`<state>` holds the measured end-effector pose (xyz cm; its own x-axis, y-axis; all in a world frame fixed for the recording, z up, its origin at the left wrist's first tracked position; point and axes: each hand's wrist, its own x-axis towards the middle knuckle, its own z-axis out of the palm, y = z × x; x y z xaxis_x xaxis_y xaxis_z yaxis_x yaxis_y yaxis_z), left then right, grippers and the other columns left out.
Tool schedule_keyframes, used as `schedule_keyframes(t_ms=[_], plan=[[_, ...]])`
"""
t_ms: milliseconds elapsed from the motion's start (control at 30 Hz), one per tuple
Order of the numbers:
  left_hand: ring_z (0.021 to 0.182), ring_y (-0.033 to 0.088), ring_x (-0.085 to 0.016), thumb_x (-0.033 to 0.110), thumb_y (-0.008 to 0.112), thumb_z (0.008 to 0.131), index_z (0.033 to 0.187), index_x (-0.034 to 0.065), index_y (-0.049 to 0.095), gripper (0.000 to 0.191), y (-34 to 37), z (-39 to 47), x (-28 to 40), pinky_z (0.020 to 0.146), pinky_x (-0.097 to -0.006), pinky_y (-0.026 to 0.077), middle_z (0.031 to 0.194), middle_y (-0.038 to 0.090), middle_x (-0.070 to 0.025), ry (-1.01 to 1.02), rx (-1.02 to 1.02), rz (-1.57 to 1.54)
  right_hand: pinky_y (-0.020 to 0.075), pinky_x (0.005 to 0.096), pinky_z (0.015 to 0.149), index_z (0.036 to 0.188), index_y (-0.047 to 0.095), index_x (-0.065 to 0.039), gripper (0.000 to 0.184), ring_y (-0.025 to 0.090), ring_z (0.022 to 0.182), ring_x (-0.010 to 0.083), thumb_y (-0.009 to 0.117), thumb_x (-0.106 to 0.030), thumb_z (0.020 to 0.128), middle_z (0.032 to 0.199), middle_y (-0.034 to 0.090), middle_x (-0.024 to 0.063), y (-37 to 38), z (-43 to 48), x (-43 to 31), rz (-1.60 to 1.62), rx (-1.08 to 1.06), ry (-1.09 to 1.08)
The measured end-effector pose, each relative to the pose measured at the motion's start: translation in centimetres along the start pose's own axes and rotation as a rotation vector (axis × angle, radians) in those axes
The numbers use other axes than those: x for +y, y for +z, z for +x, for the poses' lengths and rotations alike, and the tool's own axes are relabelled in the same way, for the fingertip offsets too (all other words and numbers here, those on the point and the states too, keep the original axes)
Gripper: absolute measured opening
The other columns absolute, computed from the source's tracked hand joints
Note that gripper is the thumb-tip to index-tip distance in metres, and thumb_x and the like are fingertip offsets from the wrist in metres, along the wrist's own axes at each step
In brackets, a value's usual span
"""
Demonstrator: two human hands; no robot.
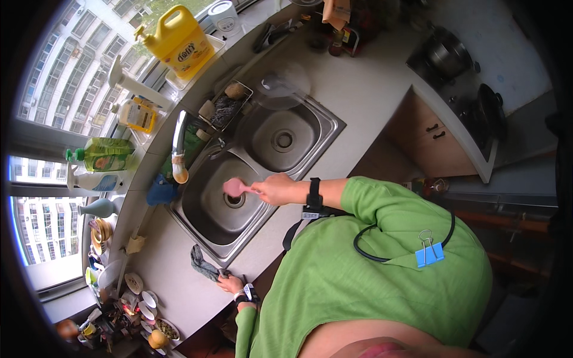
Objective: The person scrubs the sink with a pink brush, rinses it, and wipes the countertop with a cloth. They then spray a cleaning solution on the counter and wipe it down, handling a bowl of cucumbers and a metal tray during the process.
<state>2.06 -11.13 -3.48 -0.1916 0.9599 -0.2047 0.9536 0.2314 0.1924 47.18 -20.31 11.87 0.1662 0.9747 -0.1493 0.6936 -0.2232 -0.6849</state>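
My right hand (pixel 276 189) grips the handle of a pink brush (pixel 234 186), whose head is over the drain of the near-left steel sink basin (pixel 206 215). On the worktop beside that basin, my left hand (pixel 231 283) holds a grey cloth (pixel 203 265) by one end. The chrome faucet (pixel 180 129) has a tan tip and hangs over the basin's edge; no water can be made out. A second steel basin (pixel 264 134) adjoins the first. Behind the basins stands a wire rack (pixel 246 96) with a sponge and a dark scrubber.
A yellow detergent jug (pixel 181 47), green bottle (pixel 109 154) and spray bottle (pixel 96 181) line the window ledge. A blue cloth (pixel 161 190) lies beside the basin. Bowls (pixel 147 309) crowd the lower-left counter. A dark pot (pixel 447 53) sits on the stove at upper right.
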Motion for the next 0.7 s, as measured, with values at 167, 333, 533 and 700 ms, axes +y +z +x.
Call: schedule_keyframes(t_ms=[167,333,533,700], plan=[[0.108,0.056,-0.048,0.011,0.064,0.085,0.115,-0.0013,0.06,0.032,0.4,2.3,0.2,0.094,-0.0538,0.045,0.115,0.059,-0.0277,0.121,-0.14,0.033,0.0515,0.0514,0.067,0.125,0.056,-0.021,0.033,0.068,0.078,0.0371,0.056,-0.03,0.093,0.085,0.071,0.0135,-0.7,0.1,0.1,0.123,0.134,-0.175],[0.1,0.057,-0.049,0.01,0.065,0.083,0.109,-0.0044,0.061,0.03,1.7,0.7,2.0,0.088,-0.0529,0.046,0.108,0.059,-0.0296,0.251,-0.077,0.034,0.0512,0.0514,0.062,0.122,0.057,-0.021,0.031,0.067,0.069,0.0381,0.056,-0.03,0.092,0.08,0.07,0.0132,-0.2,0.1,-0.1,0.0,0.075,-0.042],[0.097,0.058,-0.046,0.012,0.066,0.082,0.106,-0.0009,0.059,0.028,1.9,-2.4,3.9,0.085,-0.0529,0.047,0.103,0.058,-0.027,0.365,-0.004,0.084,0.0511,0.0522,0.064,0.124,0.056,-0.024,0.032,0.068,0.075,0.038,0.058,-0.029,0.092,0.083,0.071,0.0117,0.9,-0.1,-0.1,-0.007,-0.031,-0.033],[0.097,0.058,-0.046,0.014,0.065,0.083,0.106,0.0001,0.06,0.027,1.9,-3.7,5.7,0.084,-0.0525,0.048,0.103,0.059,-0.0255,0.468,-0.055,0.057,0.0517,0.0516,0.067,0.12,0.06,-0.022,0.029,0.068,0.079,0.0383,0.056,-0.029,0.092,0.086,0.071,0.013,0.9,0.0,-0.5,0.061,0.024,-0.115]])
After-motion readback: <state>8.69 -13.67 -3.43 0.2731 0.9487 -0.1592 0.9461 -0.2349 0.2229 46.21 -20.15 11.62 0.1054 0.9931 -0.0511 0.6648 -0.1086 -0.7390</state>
